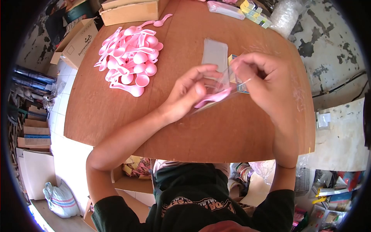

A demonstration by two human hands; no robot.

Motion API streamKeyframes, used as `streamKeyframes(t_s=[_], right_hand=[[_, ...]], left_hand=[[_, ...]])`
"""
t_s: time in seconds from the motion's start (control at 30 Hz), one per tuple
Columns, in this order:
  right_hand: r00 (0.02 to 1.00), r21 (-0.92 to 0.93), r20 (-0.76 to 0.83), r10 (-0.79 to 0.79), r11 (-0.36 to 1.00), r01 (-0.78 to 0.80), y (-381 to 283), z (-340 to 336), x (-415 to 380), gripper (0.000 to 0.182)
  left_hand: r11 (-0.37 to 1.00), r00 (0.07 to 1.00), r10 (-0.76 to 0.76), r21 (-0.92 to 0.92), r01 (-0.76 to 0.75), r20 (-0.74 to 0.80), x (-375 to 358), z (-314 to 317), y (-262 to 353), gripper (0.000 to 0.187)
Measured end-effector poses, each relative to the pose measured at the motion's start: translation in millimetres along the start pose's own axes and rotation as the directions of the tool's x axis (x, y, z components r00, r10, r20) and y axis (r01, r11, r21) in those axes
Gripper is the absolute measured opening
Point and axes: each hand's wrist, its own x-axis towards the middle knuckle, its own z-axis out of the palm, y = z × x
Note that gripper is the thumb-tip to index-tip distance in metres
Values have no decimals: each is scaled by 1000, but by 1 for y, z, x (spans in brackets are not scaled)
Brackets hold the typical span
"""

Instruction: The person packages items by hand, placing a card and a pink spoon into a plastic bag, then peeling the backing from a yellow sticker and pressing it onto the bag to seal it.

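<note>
Between my hands is a clear plastic bag (223, 83) with a pink scoop (213, 98) inside it. My left hand (187, 92) is closed around the bag's lower left side, thumb near the scoop. At the bag's upper right edge, the fingers of my right hand (264, 79) are pinched together on the film. Just beyond lies a stack of clear plastic bags (215, 52). Small printed cards (242, 87) sit behind my right hand and are mostly covered by it. To the left rests a heap of pink scoops (129, 56).
A cardboard box (129, 11) stands at the table's far left, and another open carton (77, 44) is beyond the left edge. Packed yellow boxes (255, 13) and a clear plastic bundle (286, 17) are at the far right. Beneath the near edge sits a carton of colourful pieces (137, 168).
</note>
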Motion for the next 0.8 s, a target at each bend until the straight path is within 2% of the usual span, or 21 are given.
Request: streamKeyframes(t_s=[0.07,0.13,0.2,0.23,0.3,0.4,0.47,0.53,0.6,0.67,0.73,0.77,0.8], right_hand=[[977,67,109,186,979,-194,-14,2,-4,11],[981,28,90,174,984,-177,-6,2,-3,10],[996,-9,89,33,999,-32,8,0,0,15],[996,-11,85,31,999,-31,8,0,-1,15],[977,265,127,169,944,-197,6,0,-5,15],[973,273,161,163,940,-202,13,-4,-12,15],[959,294,191,210,920,-260,3,-10,-20,14],[941,310,218,260,896,-319,-3,-13,-28,13],[937,304,240,255,897,-322,-4,-16,-32,13],[938,317,244,248,893,-319,-1,-15,-34,12],[927,386,261,269,851,-356,0,-15,-34,10],[928,387,259,267,852,-353,1,-10,-33,10],[979,318,48,199,926,-204,2,-3,-32,7]], left_hand=[[996,954,42,67,-64,298,-2,5,2,68],[996,945,36,67,-61,326,-6,16,2,63],[967,958,-195,205,152,210,-11,28,8,56],[969,953,-244,89,232,181,-10,34,11,49],[965,943,-255,109,237,213,-11,35,11,48],[972,942,-210,160,172,264,-13,34,11,46],[990,977,-118,101,102,179,-12,36,10,45],[990,982,-95,117,76,162,-12,37,11,42],[988,991,77,121,-91,113,-14,41,14,40],[991,991,59,116,-74,124,-17,45,22,37],[985,998,-68,162,63,21,-17,50,29,35],[978,996,-80,193,84,-25,-17,50,26,33],[977,997,-79,195,83,-24,-16,52,27,33]])
